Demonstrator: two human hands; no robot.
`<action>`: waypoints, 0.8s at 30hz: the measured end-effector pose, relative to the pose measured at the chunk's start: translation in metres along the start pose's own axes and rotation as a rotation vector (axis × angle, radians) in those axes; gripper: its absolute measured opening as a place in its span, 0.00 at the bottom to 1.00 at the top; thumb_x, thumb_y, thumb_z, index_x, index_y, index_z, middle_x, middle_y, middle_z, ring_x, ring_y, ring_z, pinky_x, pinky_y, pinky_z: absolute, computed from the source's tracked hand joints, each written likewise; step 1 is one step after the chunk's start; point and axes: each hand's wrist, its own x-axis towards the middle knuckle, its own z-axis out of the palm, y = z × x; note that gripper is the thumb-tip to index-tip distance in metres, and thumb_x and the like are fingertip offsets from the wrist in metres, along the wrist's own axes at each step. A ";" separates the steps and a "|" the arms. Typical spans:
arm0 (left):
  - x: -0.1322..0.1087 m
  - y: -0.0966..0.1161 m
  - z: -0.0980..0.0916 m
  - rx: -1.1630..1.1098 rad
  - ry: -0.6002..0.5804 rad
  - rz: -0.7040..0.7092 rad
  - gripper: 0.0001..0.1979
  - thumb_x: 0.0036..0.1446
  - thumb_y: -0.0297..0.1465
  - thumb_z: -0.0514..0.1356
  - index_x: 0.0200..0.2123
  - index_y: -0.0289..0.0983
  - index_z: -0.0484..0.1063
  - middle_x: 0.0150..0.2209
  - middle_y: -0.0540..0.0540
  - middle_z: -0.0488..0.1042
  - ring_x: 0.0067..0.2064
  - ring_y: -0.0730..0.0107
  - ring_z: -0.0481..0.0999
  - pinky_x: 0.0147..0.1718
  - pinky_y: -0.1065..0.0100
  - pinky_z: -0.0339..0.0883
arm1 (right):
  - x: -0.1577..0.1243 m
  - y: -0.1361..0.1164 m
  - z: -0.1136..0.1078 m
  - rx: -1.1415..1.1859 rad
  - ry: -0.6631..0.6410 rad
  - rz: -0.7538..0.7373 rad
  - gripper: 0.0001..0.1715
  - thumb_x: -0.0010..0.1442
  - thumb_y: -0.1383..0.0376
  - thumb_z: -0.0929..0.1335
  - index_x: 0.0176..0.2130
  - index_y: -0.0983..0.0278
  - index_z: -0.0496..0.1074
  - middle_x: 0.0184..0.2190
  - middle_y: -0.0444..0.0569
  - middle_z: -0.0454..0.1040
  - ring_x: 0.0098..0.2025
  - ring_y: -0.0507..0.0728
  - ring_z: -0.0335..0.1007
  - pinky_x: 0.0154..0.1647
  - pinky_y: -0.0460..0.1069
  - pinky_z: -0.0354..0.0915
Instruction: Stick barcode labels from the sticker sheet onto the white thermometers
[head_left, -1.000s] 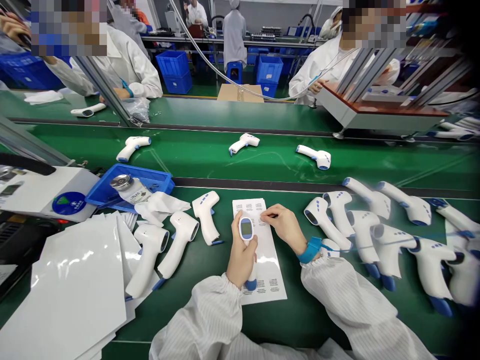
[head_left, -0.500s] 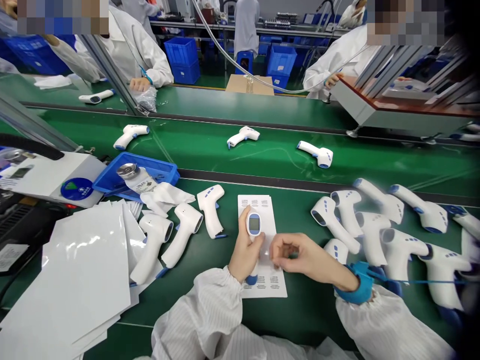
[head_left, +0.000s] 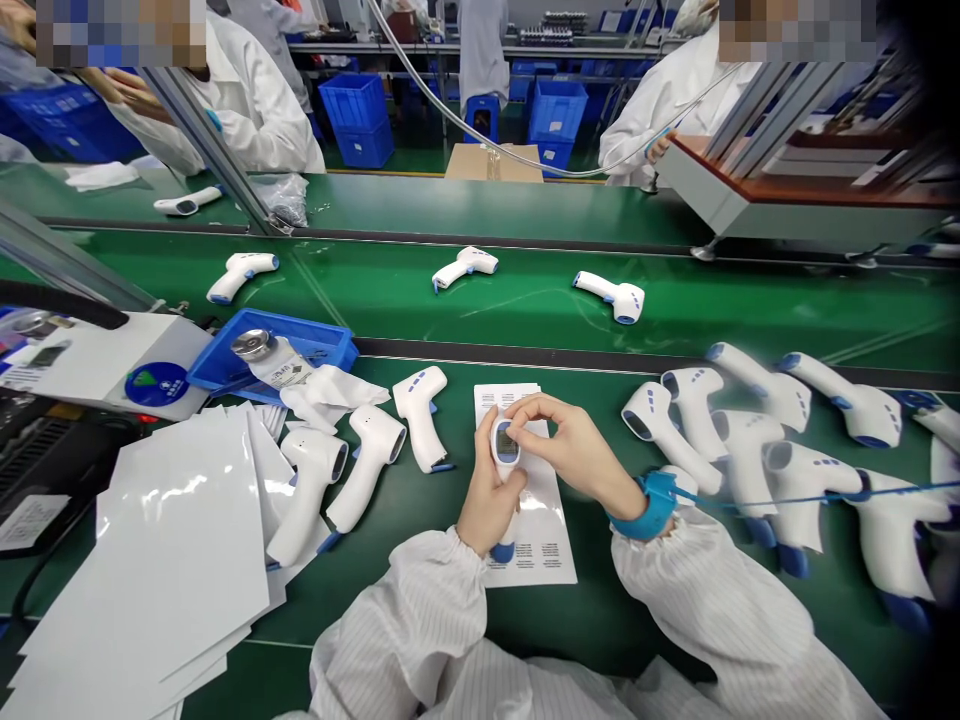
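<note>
My left hand is wrapped round the handle of a white infrared thermometer. Its display faces up at me, and the blue end of its handle shows below my fingers. At the display's top right edge, the thumb and forefinger of my right hand are pinched together; whatever may be between them is too small to make out. A blue wrist strap circles my right wrist. Beneath both hands lies a printed white sheet with small blocks of text, its upper part partly covered.
Several thermometers lie left of the sheet, more at right. Glossy papers are stacked at left, below a blue tray. Three thermometers rest on the green conveyor. Co-workers sit across it.
My right hand has moved up and left, from over the sheet to the thermometer's display. The thermometers on the conveyor have shifted slightly left. A co-worker's hand at upper left has lifted off the bench.
</note>
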 end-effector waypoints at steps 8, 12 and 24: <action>-0.002 -0.004 -0.006 0.041 -0.101 -0.018 0.38 0.57 0.27 0.55 0.68 0.54 0.46 0.69 0.44 0.53 0.23 0.78 0.68 0.25 0.66 0.68 | 0.002 0.000 0.002 0.021 0.024 0.011 0.04 0.55 0.65 0.69 0.28 0.61 0.73 0.38 0.47 0.78 0.45 0.57 0.74 0.52 0.53 0.65; -0.001 -0.004 -0.005 0.028 -0.066 -0.032 0.39 0.56 0.27 0.57 0.68 0.53 0.47 0.66 0.45 0.58 0.39 0.64 0.76 0.36 0.63 0.72 | 0.002 -0.001 0.004 0.034 0.034 0.016 0.04 0.55 0.65 0.69 0.28 0.61 0.72 0.38 0.47 0.78 0.45 0.57 0.74 0.52 0.54 0.65; 0.001 -0.004 -0.005 0.050 -0.045 0.006 0.39 0.53 0.25 0.58 0.67 0.49 0.51 0.67 0.47 0.56 0.59 0.52 0.68 0.55 0.56 0.65 | 0.001 0.001 0.005 0.033 0.058 0.026 0.03 0.55 0.65 0.69 0.28 0.61 0.73 0.37 0.47 0.78 0.45 0.58 0.74 0.52 0.54 0.65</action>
